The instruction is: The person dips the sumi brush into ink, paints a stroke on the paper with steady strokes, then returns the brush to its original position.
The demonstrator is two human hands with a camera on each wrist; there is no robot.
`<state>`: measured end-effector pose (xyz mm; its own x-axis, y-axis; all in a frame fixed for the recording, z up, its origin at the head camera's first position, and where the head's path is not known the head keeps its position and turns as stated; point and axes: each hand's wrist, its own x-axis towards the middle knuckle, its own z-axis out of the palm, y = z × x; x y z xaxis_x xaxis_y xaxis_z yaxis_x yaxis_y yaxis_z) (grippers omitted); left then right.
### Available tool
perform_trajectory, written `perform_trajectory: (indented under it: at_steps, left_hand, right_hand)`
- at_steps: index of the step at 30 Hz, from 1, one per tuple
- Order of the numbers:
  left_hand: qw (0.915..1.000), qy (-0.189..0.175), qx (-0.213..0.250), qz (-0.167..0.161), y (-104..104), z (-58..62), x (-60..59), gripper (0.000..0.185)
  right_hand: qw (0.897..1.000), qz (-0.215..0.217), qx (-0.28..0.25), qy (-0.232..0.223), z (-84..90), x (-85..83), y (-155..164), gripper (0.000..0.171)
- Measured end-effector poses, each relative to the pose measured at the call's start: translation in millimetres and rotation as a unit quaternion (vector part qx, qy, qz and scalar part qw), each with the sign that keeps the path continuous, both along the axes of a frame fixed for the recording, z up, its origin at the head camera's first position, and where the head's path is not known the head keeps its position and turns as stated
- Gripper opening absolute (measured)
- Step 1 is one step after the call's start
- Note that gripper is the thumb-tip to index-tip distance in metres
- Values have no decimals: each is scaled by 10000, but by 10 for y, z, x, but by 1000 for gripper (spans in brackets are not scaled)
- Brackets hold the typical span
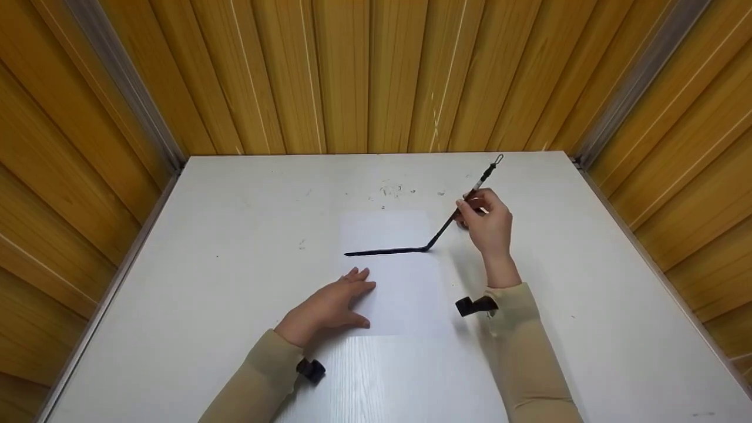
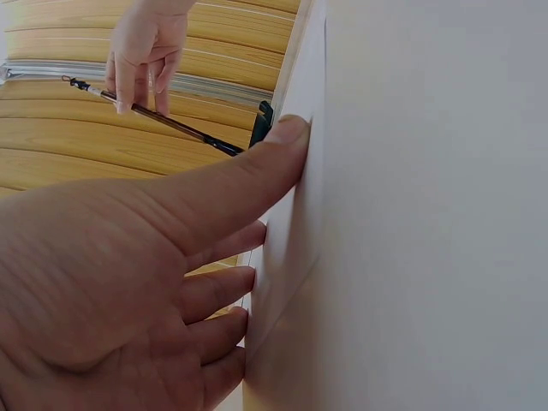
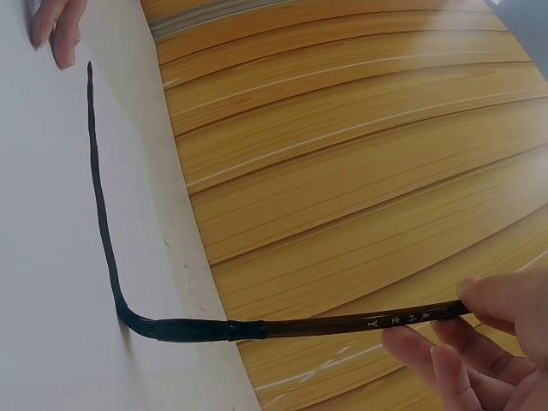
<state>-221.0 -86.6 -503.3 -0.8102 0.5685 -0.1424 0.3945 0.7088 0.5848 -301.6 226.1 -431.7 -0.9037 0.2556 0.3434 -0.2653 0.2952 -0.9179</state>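
Observation:
My right hand [image 1: 489, 226] pinches the dark shaft of a calligraphy brush [image 3: 342, 324] between thumb and fingers. The brush tilts up to the right, a hanging loop at its top end. Its black bristles [image 3: 180, 330] bend against a white sheet of paper [image 1: 405, 294]. From the tip, one straight black ink stroke [image 1: 385, 252] runs left across the paper. My left hand [image 1: 332, 302] rests with spread fingers on the paper's left side, below the stroke's left end. In the left wrist view its thumb [image 2: 278, 150] and fingertips press on the sheet.
The paper lies on a white table [image 1: 235, 235] with dark marks [image 1: 390, 190] beyond the sheet. Yellow wood-look panels [image 1: 364, 76] stand behind the table and at both sides. Black wrist devices [image 1: 311, 370] sit at both sleeve cuffs.

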Motion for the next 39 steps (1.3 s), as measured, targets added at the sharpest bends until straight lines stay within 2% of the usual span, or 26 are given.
perform_trajectory:
  at_steps: [6, 14, 19, 26, 31, 36, 39]
  left_hand:
    - [10000, 26, -10, -6, -3, -10, 0, 79]
    - [10000, 27, -17, 4, 7, 3, 7, 79]
    - [10000, 46, -18, -21, 4, -2, 1, 79]
    - [9999, -52, 123, 6, -14, -22, -8, 78]
    - [9999, -27, 108, -2, -16, -25, -13, 79]
    - [10000, 2, 56, -2, -7, -19, -11, 78]
    - [10000, 38, 46, -7, -5, -12, -7, 78]
  right_hand:
    - [9999, 68, -52, -55, 11, 6, 44, 17]
    - [9999, -58, 159, -2, 7, -6, 97, 16]
    - [9999, -86, 103, 16, 21, 2, 109, 16]
    - [9999, -126, 61, 3, 55, 17, 142, 22]
    - [9982, -300, -112, 499, 125, 55, 190, 19]
    - [9913, -443, -535, 1117, 231, 105, 222, 19]
    - [9877, -463, -701, 1321, 294, 140, 219, 18]
